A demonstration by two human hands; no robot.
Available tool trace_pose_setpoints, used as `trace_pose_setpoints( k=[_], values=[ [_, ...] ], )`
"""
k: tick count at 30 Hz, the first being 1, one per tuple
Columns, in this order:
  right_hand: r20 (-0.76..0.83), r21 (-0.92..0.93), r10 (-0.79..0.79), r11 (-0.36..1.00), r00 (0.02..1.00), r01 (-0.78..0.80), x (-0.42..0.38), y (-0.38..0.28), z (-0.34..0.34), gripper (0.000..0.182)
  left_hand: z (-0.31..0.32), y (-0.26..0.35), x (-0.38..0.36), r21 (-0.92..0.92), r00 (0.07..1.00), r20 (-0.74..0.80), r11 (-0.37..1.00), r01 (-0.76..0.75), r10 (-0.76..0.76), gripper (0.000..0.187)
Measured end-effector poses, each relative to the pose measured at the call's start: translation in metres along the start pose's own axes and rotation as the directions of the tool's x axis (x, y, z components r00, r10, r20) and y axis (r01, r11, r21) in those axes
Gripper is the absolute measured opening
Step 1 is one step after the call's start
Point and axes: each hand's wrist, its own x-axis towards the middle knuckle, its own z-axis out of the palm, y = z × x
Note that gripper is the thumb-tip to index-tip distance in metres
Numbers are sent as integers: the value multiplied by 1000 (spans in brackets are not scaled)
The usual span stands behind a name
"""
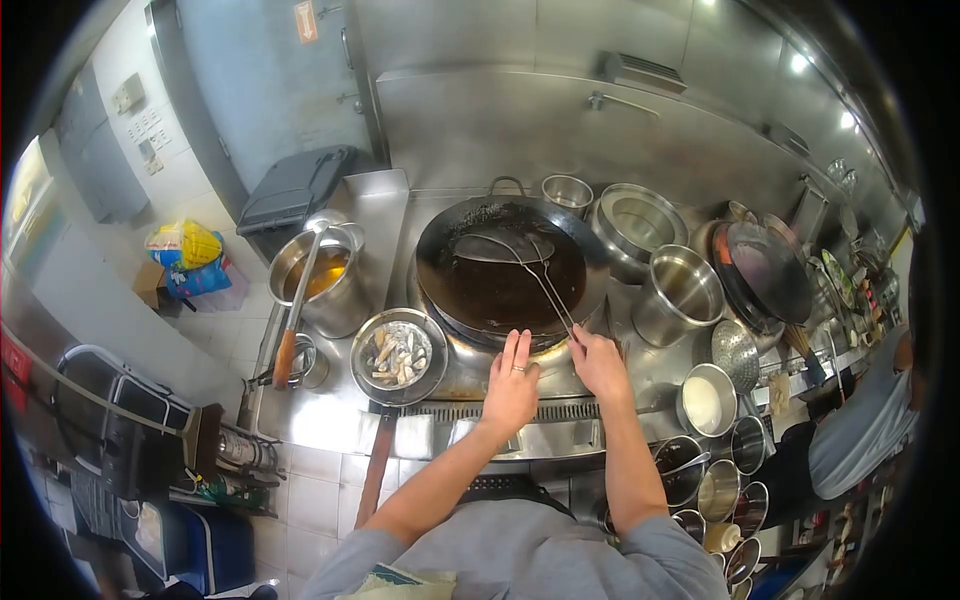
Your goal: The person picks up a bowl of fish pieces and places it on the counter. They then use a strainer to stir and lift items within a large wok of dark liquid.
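Note:
A big black wok [440,285] with dark liquid in it sits on the burner in front of me. My right hand [598,365] is closed round the long metal handle of a mesh skimmer [488,248], whose round head lies in the wok, over the liquid. Beside it, my left hand [512,388] has its fingers stretched out, with the fingertips right at the wok's near rim. To the left, a perforated strainer [440,375] with a wooden handle bears a bowl of pale, dark-edged pieces [398,355].
At the left stands a metal pot [340,305] of yellow liquid with a wooden-handled tool [287,350] across it. Metal pots [680,292] stand right of the wok, near a second wok [765,270]. Sauce containers [718,490] line my right side, where another person [865,440] stands.

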Motion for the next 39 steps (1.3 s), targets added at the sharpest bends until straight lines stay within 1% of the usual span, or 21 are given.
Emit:
trace_pose_setpoints(
  k=[1, 4, 7, 10, 11, 13, 19, 22, 24, 27, 30, 33, 39],
  values=[
    [-3, -4, -23, 1000, 1000, 23, -4, 2, -1, 33, -1, 0, 0, 1, 1000, 0, 1000, 0, 0, 26],
    [64, -38, 18, 999, 998, -16, -20, 0, -15, 36, -6, 3, -1, -10, 1000, 9, 1000, 11, -11, 19],
    [13, -4, -55, 998, 998, 55, -36, 9, -19, 34, -6, 0, 0, -74, 1000, -19, 997, 5, -6, 16],
    [45, 2, -29, 1000, 999, 29, -51, 5, -32, 34, -12, 2, 1, -154, 998, -57, 988, -4, -5, 14],
    [65, -10, -11, 1000, 998, 12, -56, 2, -38, 35, -15, 1, 2, -135, 1000, -27, 991, -2, -1, 15],
    [105, -35, 24, 999, 994, -21, -65, -5, -50, 36, -13, -2, 1, -152, 999, -35, 988, -15, 9, 14],
    [93, -90, -23, 995, 995, 31, -92, -3, -85, 35, -7, -7, 1, -161, 996, -81, 986, -46, 33, 12],
    [142, -184, 73, 982, 987, -47, -104, -6, -106, 35, -8, -9, -1, -186, 995, -87, 981, -57, 41, 10],
    [132, -216, 57, 976, 990, -27, -109, -1, -118, 34, -9, -10, -2, -199, 996, -83, 978, -59, 43, 9],
    [107, -244, 49, 970, 993, -21, -114, -15, -135, 34, -10, -12, -2, -216, 995, -80, 974, -69, 52, 7],
    [99, -298, 50, 954, 994, -19, -113, -21, -136, 33, -10, -13, -2, -187, 996, -63, 980, -66, 55, 14],
    [88, -314, 54, 949, 995, -24, -108, -14, -127, 32, -11, -14, -3, -191, 997, -57, 979, -70, 60, 14],
    [47, -277, 30, 961, 998, -16, -84, 10, -96, 31, -14, -11, -2, -193, 998, -36, 980, -58, 52, 14]
  ],
)
